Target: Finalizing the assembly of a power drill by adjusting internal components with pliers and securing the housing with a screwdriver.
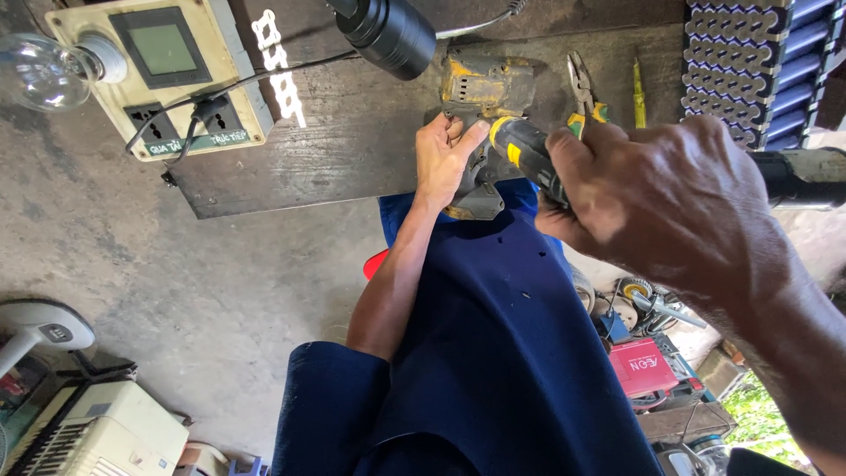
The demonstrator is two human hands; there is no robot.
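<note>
At the upper left of the frame a bare light bulb (40, 70) is sitting beside a socket box (167, 75) with a cord plugged in. Toward the centre, the left hand (445, 154) is pressing closed fingers against a worn yellow power tool (485, 97) lying on the dark wooden board (344, 150). To the right, the right hand (652, 198) is gripping a black-and-yellow screwdriver (529, 154) whose tip is hidden. If it slips, it is likely jabbing the bracing thumb.
</note>
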